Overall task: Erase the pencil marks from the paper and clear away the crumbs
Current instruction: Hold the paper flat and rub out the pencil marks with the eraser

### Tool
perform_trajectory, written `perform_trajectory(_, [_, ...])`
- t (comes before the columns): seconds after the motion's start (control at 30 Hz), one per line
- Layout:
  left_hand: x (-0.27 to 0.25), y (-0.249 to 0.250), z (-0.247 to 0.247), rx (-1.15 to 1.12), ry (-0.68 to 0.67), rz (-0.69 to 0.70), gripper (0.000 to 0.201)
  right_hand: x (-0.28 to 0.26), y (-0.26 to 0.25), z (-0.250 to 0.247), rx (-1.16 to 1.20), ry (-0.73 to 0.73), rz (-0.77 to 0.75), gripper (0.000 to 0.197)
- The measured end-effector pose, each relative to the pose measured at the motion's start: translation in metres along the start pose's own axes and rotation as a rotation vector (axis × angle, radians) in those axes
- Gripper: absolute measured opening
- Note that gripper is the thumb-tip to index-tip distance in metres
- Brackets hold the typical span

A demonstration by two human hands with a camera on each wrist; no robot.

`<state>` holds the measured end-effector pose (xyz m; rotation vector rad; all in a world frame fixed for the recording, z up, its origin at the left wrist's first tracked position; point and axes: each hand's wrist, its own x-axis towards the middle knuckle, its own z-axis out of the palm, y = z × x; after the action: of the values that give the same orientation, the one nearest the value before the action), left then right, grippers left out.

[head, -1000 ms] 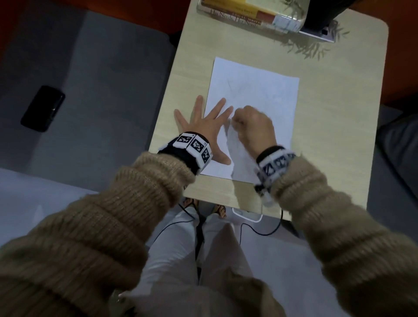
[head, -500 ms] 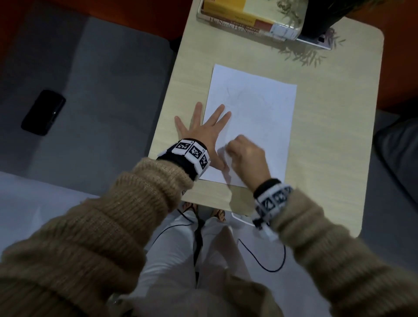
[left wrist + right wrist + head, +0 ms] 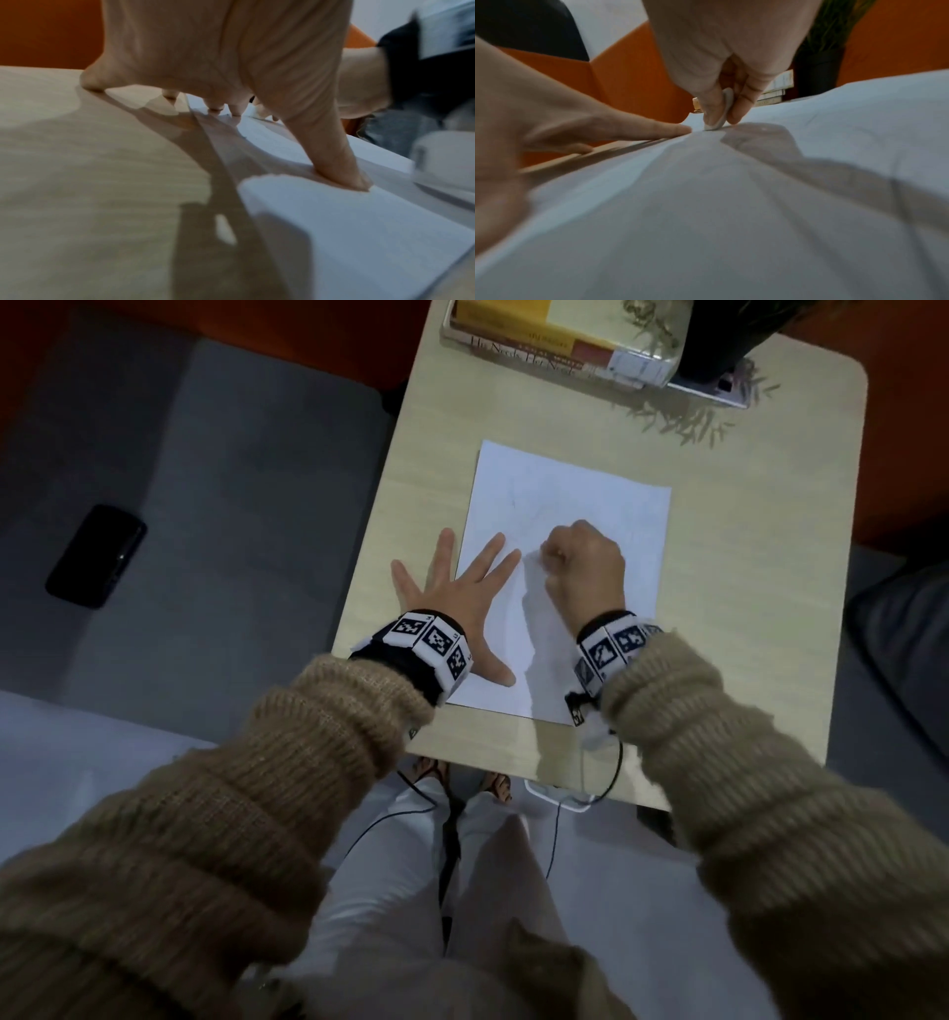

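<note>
A white sheet of paper (image 3: 575, 516) lies on the light wooden table (image 3: 744, 608), with faint pencil marks near its upper left. My left hand (image 3: 462, 603) lies flat with spread fingers across the paper's left edge, thumb pressing the sheet (image 3: 344, 172). My right hand (image 3: 580, 562) is curled in the middle of the paper. In the right wrist view its thumb and fingers pinch a small white eraser (image 3: 722, 113), whose tip touches the paper (image 3: 731, 203). The left hand's fingertips (image 3: 677, 130) lie just beside the eraser.
Stacked books (image 3: 554, 346) and a dark plant pot (image 3: 719, 346) stand at the table's far edge. A black phone (image 3: 95, 555) lies on the grey seat to the left. Cables hang below the table's near edge (image 3: 590, 793).
The right hand with the eraser swept down toward the paper's near edge, then back up to the middle. The left hand stayed pressed on the paper.
</note>
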<state>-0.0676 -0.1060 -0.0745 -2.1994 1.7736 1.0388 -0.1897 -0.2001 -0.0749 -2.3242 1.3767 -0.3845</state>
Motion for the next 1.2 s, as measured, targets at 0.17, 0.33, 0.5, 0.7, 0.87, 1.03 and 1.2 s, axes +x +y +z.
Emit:
perform_trajectory(0.17, [0.001, 0.001, 0.002, 0.002, 0.007, 0.000, 0.138, -0.077, -0.013, 0.012, 0.026, -0.099, -0.198, 0.015])
perform_trajectory(0.33, [0.001, 0.000, 0.000, 0.016, -0.002, -0.003, 0.138, -0.003, 0.003, 0.004, -0.008, 0.023, 0.003, 0.012])
perform_trajectory(0.5, [-0.001, 0.000, 0.002, -0.001, 0.005, 0.002, 0.138, -0.079, -0.012, 0.012, 0.020, -0.110, -0.175, 0.009])
perform_trajectory(0.7, [-0.001, 0.000, -0.001, -0.013, -0.004, 0.001, 0.137, -0.027, 0.000, 0.004, 0.016, 0.036, -0.013, 0.013])
perform_trajectory(0.87, [0.000, 0.000, -0.001, -0.006, -0.001, 0.007, 0.137, -0.082, -0.011, 0.005, 0.089, -0.116, -0.173, 0.026])
perform_trajectory(1.03, [-0.001, 0.000, 0.001, -0.001, 0.000, 0.008, 0.138, -0.038, 0.003, 0.004, 0.010, 0.040, -0.012, 0.014])
perform_trajectory(1.2, [-0.001, 0.000, -0.001, 0.027, -0.008, 0.018, 0.133, -0.084, -0.009, 0.004, 0.055, -0.122, -0.149, 0.016])
